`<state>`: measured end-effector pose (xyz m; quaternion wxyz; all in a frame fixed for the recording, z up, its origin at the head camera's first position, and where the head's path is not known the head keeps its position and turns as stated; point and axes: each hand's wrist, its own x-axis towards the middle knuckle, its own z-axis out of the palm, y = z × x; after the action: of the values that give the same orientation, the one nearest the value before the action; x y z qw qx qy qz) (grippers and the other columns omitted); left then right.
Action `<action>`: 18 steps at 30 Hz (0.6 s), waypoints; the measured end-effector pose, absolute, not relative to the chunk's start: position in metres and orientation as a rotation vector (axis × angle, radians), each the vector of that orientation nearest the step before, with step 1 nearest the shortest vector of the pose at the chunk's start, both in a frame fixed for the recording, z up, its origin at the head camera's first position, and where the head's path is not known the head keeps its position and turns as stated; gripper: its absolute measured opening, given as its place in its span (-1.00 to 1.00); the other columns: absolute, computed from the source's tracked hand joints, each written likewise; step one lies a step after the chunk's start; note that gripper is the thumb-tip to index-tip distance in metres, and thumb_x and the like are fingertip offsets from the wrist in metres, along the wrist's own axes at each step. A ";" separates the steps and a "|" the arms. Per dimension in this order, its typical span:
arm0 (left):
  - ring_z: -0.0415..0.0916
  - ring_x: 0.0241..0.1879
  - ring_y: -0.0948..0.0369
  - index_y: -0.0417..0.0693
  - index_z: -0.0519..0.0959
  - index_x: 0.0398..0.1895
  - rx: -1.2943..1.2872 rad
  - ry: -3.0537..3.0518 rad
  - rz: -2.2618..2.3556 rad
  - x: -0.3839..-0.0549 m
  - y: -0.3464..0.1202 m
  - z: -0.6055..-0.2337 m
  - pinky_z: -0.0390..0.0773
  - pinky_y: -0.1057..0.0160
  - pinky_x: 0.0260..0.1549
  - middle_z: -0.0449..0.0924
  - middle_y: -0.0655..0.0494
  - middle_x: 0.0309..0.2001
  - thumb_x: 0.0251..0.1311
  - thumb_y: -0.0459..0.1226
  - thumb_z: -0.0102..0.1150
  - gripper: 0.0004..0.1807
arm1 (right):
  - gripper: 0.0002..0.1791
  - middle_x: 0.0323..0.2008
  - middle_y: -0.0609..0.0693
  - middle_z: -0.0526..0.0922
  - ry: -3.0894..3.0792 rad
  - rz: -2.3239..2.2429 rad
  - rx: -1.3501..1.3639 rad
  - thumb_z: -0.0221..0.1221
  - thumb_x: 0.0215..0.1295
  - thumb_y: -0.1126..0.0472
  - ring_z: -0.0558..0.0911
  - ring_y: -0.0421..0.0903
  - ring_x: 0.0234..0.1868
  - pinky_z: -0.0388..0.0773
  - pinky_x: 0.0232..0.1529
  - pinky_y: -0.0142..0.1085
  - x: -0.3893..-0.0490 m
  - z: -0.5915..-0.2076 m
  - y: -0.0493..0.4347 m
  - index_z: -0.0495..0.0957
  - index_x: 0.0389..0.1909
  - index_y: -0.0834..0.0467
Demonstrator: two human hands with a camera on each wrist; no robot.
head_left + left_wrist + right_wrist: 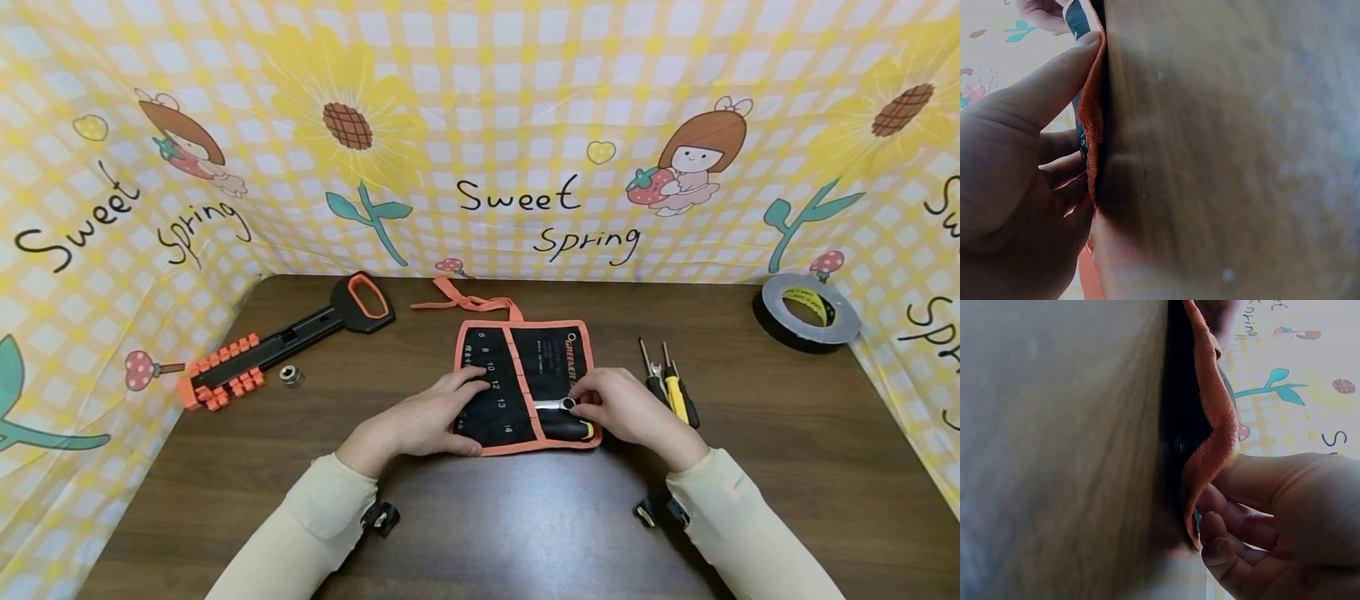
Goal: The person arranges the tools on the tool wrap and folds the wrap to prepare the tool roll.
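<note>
A black tool pouch (522, 367) with orange trim lies unrolled on the table, its pockets marked with sizes. Near its lower right, a silver ring-ended wrench (551, 405) sticks out of a pocket; my right hand (618, 406) pinches the ring end between thumb and fingers. Below the wrench lies a black-and-yellow handle (566, 428), partly in a pocket. My left hand (420, 418) rests on the pouch's left side, its fingers extended over the fabric and thumb at the lower edge. Both wrist views show the pouch's orange edging (1090, 119) side-on; the wrench is not clear there.
Several screwdrivers (677, 396) lie right of the pouch beside my right hand. A roll of tape (806, 312) sits at the far right. To the left are a black-and-orange socket holder (288, 337) and a loose metal socket (291, 377). Printed cloth walls (525, 150) border the table.
</note>
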<state>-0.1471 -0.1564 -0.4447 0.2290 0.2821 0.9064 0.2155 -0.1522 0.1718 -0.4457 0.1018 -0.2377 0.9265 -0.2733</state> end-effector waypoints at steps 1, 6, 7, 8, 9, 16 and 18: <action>0.00 0.72 0.02 0.00 0.25 0.69 0.777 2.494 0.595 -0.147 -0.156 -0.445 0.32 -0.12 0.60 -0.04 0.06 0.76 0.32 0.09 0.49 -0.02 | -0.87 -0.38 -0.08 0.70 2.733 -0.806 -0.708 0.43 0.37 0.29 0.54 -0.25 -0.37 0.54 -0.31 -0.36 -0.153 -0.446 0.171 0.81 -0.12 0.22; 0.00 0.72 0.01 -0.01 0.25 0.69 0.776 2.487 0.615 -0.148 -0.157 -0.444 0.32 -0.13 0.59 -0.04 0.06 0.76 0.32 0.09 0.49 -0.01 | -0.90 -0.39 -0.10 0.71 2.745 -0.771 -0.738 0.44 0.36 0.29 0.54 -0.25 -0.36 0.54 -0.30 -0.34 -0.154 -0.443 0.167 0.82 -0.16 0.21; 0.00 0.72 0.01 -0.01 0.25 0.69 0.774 2.486 0.618 -0.148 -0.157 -0.444 0.32 -0.13 0.59 -0.05 0.05 0.76 0.32 0.08 0.49 -0.01 | -0.90 -0.39 -0.09 0.72 2.748 -0.762 -0.737 0.44 0.36 0.29 0.54 -0.24 -0.36 0.54 -0.29 -0.33 -0.155 -0.443 0.167 0.82 -0.16 0.20; 0.00 0.72 0.01 -0.01 0.25 0.69 0.771 2.485 0.622 -0.148 -0.156 -0.444 0.32 -0.14 0.59 -0.05 0.05 0.76 0.32 0.08 0.49 -0.01 | -0.90 -0.40 -0.09 0.72 2.751 -0.754 -0.737 0.44 0.36 0.29 0.54 -0.24 -0.35 0.54 -0.28 -0.32 -0.155 -0.443 0.167 0.82 -0.16 0.20; 0.00 0.72 0.00 -0.02 0.24 0.69 0.770 2.484 0.627 -0.148 -0.157 -0.444 0.32 -0.14 0.59 -0.05 0.05 0.76 0.32 0.08 0.49 -0.01 | -0.90 -0.39 -0.09 0.71 2.752 -0.748 -0.734 0.44 0.37 0.28 0.54 -0.23 -0.35 0.54 -0.28 -0.31 -0.155 -0.442 0.166 0.82 -0.15 0.20; 0.01 0.72 -0.01 -0.01 0.23 0.70 0.768 2.482 0.621 -0.147 -0.157 -0.445 0.33 -0.14 0.59 -0.04 0.02 0.76 0.32 0.07 0.50 0.00 | -0.80 -0.38 -0.08 0.68 2.768 -0.826 -0.643 0.43 0.39 0.21 0.54 -0.23 -0.35 0.54 -0.27 -0.31 -0.150 -0.443 0.172 0.79 -0.07 0.23; 0.01 0.72 -0.02 -0.01 0.23 0.70 0.765 2.482 0.624 -0.147 -0.157 -0.445 0.33 -0.14 0.59 -0.04 0.02 0.76 0.32 0.07 0.50 -0.01 | -0.79 -0.37 -0.08 0.67 2.810 -0.858 -0.639 0.44 0.38 0.21 0.54 -0.23 -0.35 0.53 -0.28 -0.31 -0.147 -0.443 0.176 0.79 -0.06 0.23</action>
<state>-0.1470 -0.1570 -0.4453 0.2330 0.2785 0.9036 0.2271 -0.1473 0.1763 -0.4426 0.0675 -0.2120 0.9324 -0.2847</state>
